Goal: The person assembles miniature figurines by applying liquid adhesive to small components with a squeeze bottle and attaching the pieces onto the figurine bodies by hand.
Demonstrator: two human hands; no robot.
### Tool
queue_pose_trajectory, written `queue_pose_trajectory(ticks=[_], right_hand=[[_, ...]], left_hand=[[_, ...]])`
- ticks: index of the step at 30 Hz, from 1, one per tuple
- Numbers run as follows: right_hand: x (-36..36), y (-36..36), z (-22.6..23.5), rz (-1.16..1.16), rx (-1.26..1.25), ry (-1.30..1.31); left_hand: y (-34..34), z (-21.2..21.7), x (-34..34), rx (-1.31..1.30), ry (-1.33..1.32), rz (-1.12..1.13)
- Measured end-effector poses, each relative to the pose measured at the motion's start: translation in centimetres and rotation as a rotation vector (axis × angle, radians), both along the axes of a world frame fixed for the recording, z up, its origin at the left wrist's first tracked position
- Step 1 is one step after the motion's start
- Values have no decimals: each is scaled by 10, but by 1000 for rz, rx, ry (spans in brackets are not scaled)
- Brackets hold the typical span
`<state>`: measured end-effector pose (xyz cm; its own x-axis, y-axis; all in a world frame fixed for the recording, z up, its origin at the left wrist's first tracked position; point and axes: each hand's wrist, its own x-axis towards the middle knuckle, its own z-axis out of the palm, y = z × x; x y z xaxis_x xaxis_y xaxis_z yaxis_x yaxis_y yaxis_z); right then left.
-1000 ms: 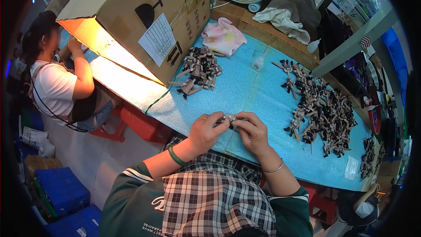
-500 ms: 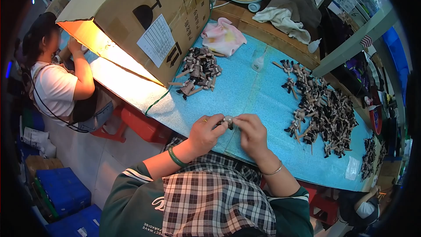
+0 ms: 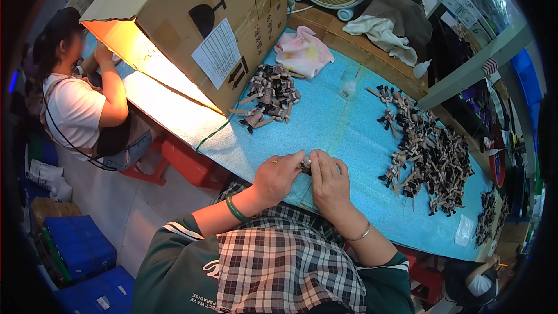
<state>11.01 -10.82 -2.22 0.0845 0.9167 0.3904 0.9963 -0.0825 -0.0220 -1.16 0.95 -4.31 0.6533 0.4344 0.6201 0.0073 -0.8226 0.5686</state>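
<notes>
A small greyish piece (image 3: 306,164), mostly hidden, is clamped between the left hand (image 3: 275,180) and the right hand (image 3: 330,185), held close together over the near edge of the blue surface (image 3: 349,157). Beyond, a white bottle (image 3: 347,90) is flanked by a small heap of figures (image 3: 271,94) and, at right, a larger pile of figures (image 3: 437,160).

Carton (image 3: 165,40) bears goblet sign (image 3: 204,20), arrows (image 3: 238,73), white label (image 3: 216,53); shirt (image 3: 168,267) bears lettering (image 3: 203,300).
</notes>
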Motion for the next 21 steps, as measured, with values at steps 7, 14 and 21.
queue_pose_trajectory(ticks=[7,14,21], right_hand=[[-4,0,1,-4,8,22],[-2,-1,2,2,22,5],[-8,1,0,-18,32,3]], left_hand=[[0,3,-4,224,49,41],[0,1,-3,127,3,40],[-4,6,-6,367,159,82]])
